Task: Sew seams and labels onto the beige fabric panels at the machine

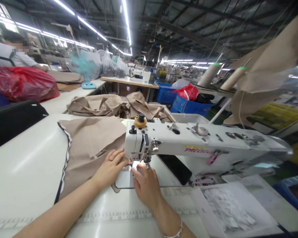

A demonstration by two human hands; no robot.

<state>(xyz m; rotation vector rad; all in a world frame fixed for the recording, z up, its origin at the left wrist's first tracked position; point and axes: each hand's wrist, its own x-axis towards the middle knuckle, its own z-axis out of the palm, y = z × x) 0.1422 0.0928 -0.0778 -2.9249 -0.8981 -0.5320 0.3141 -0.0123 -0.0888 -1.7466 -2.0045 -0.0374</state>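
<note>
Left hand flat on beige cloth just left of the sewing machine head, fingers spread, not clamped. Right hand beside the presser foot, fingers loosely apart and curved down, also not clamped, bracelet on the wrist. Hands close together, not touching. Under both, a pale flat piece on the table; plate or cloth, cannot tell. Needle area lit but mostly hidden by the right hand, so no telling whether cloth sits under the foot or whether a seam is in progress. Main cloth spread on the table, left of and toward the machine, folded over on itself near the far end. Progress as far as visible: dark edging in place along the cloth's left side, full length in view. Remaining work not readable from this view: near edge under the hands hidden, no finished stack identifiable. Loose heap of beige cloth on the far side of the machine, bunched and unsorted. More beige pieces hanging high at right, near two thread cones. Printed papers near right on the table. Far left, a co-worker at another table, beside a red bag; blue crate and fan farther off.
</note>
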